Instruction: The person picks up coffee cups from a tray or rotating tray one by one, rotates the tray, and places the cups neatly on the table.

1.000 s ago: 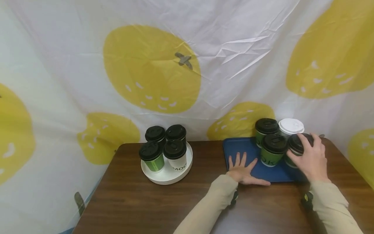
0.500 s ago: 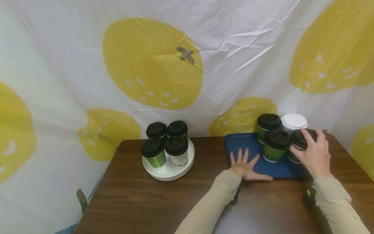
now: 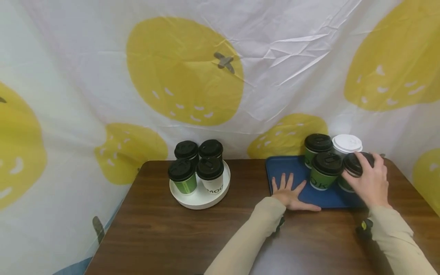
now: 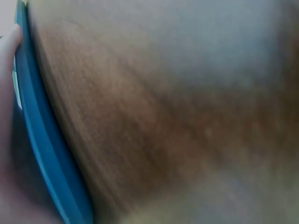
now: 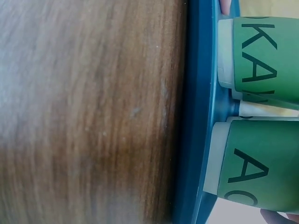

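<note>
My right hand (image 3: 372,183) grips a green paper coffee cup (image 3: 351,165) by its black lid, at the front right of a blue tray (image 3: 285,167). This cup (image 5: 254,163) stands upright on the tray in the right wrist view. Beside it is another green cup (image 3: 322,179) with a black lid. Behind them stand a cup with a white lid (image 3: 348,143) and a green cup with a black lid (image 3: 317,143). My left hand (image 3: 290,196) rests with fingers spread over the tray's front left, thumb along the near rim. The left wrist view shows the tray's rim (image 4: 49,149).
On the left of the brown wooden table (image 3: 165,236), a round white tray (image 3: 196,204) holds several paper cups with black lids, including a green cup (image 3: 185,186) and a white cup (image 3: 212,184). A fruit-print cloth (image 3: 185,72) hangs behind the table.
The head view has shifted slightly, so the scene sits a little higher and further right. Both hands keep their places on the tray and the cup.
</note>
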The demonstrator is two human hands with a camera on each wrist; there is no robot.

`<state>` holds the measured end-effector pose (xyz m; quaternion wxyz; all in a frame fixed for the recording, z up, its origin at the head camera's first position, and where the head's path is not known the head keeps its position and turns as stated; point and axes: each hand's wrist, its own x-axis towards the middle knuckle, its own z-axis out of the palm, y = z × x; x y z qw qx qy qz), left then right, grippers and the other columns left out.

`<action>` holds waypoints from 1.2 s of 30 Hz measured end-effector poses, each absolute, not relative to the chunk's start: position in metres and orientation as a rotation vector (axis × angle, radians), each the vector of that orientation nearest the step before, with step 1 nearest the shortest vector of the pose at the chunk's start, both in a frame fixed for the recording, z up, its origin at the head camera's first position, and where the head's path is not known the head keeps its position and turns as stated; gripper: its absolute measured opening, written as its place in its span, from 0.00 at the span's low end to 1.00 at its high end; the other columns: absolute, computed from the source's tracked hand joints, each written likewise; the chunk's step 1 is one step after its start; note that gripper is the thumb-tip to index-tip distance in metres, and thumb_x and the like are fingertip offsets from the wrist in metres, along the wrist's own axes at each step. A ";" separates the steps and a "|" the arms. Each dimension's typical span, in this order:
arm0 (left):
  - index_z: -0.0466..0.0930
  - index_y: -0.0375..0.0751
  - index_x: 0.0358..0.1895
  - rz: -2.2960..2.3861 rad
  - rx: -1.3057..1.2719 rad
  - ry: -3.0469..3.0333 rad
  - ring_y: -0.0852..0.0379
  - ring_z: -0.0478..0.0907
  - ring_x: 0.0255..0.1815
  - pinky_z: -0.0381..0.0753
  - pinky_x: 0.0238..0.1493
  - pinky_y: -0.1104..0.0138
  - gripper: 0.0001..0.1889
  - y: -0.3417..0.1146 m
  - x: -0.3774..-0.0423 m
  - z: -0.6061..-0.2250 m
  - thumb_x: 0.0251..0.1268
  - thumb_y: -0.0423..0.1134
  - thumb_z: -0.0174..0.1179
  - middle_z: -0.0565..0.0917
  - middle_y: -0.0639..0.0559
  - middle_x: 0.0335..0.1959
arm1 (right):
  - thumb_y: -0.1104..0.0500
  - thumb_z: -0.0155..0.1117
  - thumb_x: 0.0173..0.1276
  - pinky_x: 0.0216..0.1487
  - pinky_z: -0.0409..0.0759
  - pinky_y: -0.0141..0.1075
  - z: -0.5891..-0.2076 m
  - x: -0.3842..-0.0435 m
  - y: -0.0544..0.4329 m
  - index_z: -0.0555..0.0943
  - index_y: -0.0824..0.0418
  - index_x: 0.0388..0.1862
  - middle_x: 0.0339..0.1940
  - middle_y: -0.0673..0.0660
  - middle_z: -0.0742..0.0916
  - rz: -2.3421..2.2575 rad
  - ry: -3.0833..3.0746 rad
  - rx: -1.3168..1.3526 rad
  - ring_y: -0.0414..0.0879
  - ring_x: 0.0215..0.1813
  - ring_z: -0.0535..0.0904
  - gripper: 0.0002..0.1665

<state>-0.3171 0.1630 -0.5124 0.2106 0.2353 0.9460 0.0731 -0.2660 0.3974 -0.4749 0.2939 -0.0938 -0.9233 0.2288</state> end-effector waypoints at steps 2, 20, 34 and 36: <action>0.29 0.90 0.76 0.173 0.645 2.627 0.52 0.25 0.89 0.31 0.86 0.44 0.53 0.165 -0.319 -0.516 0.48 0.90 0.48 0.28 0.63 0.87 | 0.55 0.72 0.60 0.46 0.70 0.82 -0.476 -0.266 0.398 0.70 0.60 0.75 0.75 0.78 0.64 0.609 -2.456 -0.243 0.82 0.65 0.64 0.43; 0.27 0.90 0.75 0.163 0.643 2.626 0.52 0.22 0.88 0.29 0.86 0.44 0.54 0.167 -0.321 -0.524 0.48 0.90 0.48 0.25 0.62 0.86 | 0.57 0.75 0.55 0.55 0.67 0.79 -0.467 -0.244 0.399 0.76 0.59 0.69 0.76 0.73 0.68 0.651 -2.355 -0.217 0.79 0.67 0.66 0.41; 0.27 0.90 0.76 0.158 0.648 2.621 0.52 0.22 0.88 0.28 0.86 0.44 0.54 0.168 -0.323 -0.523 0.48 0.91 0.47 0.26 0.62 0.86 | 0.58 0.76 0.48 0.55 0.67 0.73 -0.461 -0.224 0.398 0.80 0.60 0.65 0.71 0.73 0.73 0.664 -2.226 -0.168 0.75 0.64 0.70 0.40; 0.28 0.90 0.76 0.155 0.649 2.629 0.52 0.22 0.88 0.28 0.86 0.44 0.54 0.169 -0.324 -0.524 0.47 0.91 0.47 0.26 0.62 0.86 | 0.58 0.76 0.48 0.54 0.68 0.73 -0.460 -0.221 0.398 0.80 0.59 0.66 0.72 0.73 0.72 0.666 -2.237 -0.184 0.75 0.64 0.70 0.41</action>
